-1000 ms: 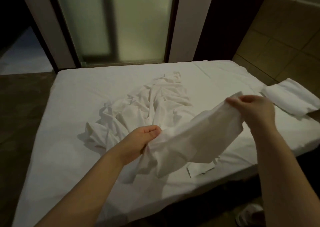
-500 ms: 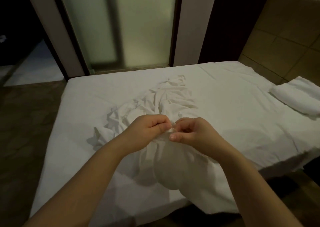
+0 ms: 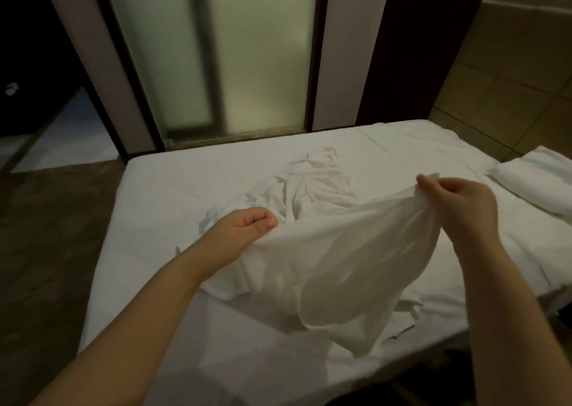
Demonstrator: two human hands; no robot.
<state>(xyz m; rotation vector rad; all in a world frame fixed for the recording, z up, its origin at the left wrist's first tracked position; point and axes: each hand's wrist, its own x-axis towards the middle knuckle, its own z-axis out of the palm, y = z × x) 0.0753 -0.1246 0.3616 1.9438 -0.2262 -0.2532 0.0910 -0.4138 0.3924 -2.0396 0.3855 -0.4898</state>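
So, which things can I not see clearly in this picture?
Head view, white cloth between left hand and right hand: hanging folds hide its shape.
Head view, crumpled pile: near part hidden behind the white cloth.
Head view, folded towel: cut off by the right edge.
Head view, frosted glass: blurs everything behind it.

The white-sheeted bed (image 3: 173,195) carries a crumpled heap (image 3: 312,182) at its middle, a folded towel (image 3: 538,182) at its right edge, and the lower folds of the cloth (image 3: 340,266) near the front.
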